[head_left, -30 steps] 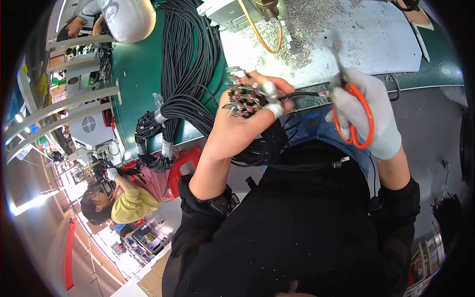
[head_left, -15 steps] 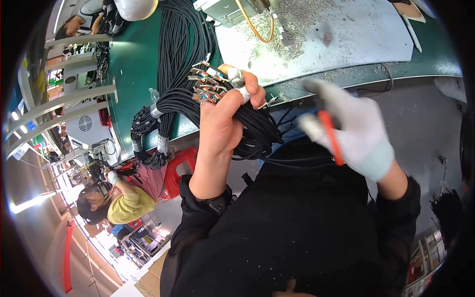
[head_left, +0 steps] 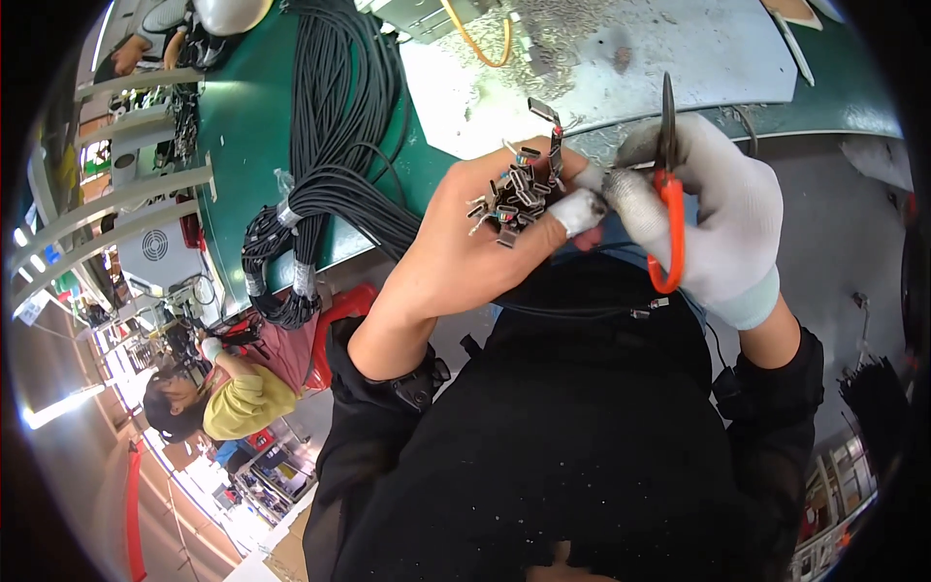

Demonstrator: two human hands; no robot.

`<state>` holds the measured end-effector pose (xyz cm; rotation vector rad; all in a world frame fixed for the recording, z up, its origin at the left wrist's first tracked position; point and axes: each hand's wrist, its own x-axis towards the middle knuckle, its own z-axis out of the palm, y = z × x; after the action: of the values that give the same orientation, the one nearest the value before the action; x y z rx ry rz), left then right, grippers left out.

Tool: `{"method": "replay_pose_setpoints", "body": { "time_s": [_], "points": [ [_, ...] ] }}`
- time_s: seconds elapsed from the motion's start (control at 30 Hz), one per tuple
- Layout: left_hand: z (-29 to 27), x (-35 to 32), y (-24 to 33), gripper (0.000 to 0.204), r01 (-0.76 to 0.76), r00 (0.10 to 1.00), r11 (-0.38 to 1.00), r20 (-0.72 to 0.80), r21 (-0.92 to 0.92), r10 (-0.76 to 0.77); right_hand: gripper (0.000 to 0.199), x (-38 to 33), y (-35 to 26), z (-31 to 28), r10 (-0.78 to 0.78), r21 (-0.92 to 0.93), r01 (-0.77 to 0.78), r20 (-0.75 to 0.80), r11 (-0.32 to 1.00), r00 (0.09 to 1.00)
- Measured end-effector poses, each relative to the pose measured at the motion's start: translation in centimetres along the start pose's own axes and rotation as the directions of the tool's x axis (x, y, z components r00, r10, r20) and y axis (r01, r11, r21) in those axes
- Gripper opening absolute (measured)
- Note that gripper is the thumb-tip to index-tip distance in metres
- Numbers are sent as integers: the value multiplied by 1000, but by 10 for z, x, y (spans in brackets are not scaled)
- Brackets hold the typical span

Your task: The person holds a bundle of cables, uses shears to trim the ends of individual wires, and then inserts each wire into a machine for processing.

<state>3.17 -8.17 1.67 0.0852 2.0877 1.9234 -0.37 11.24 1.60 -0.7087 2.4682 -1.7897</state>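
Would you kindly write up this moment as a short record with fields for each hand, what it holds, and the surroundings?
Left hand: bare left hand, gripping a bunch of cable ends with metal connectors
Right hand: white-gloved right hand, holding orange-handled scissors, blade pointing up
Contact: gloved fingertips meet the left thumb, which has a white wrap
Bench: green workbench with a white sheet
Cables: black cable bundle lying on the bench
Others: a person in a yellow top at lower left

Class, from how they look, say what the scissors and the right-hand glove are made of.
Scissors: dark, dull metal blades; handles look like glossy orange plastic. Glove on the right hand: white knitted fabric, matt, probably cotton or synthetic; it creases softly.
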Motion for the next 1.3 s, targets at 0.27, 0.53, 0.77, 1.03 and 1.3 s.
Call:
{"method": "replay_pose_setpoints", "body": {
  "time_s": [0.27, 0.53, 0.77, 1.03, 1.3],
  "points": [
    [26, 7, 6, 23, -5, 998, 999, -68, 51, 8, 20, -6, 17, -32, 433, 573, -590, 401, 569, 807],
    [25, 3, 3, 16, 110, 978, 942, -134, -318, -160, 15, -10, 2, -21, 89, -87, -83, 63, 993, 994],
    [41, 2, 7, 16, 16, 926, 990, -371, -143, -69, 26, -18, -1, -20, -247, -561, 217, 23, 799, 969],
    [40, -2, 4, 16, 11, 937, 1000, -348, -6, -13, 25, -25, 7, -9, -271, -499, 262, 56, 826, 961],
    [38, 0, -3, 19, -393, 845, 873, -260, 290, 467, 14, -28, 1, -1, 99, 31, -103, 105, 994, 990]
  ]
}}
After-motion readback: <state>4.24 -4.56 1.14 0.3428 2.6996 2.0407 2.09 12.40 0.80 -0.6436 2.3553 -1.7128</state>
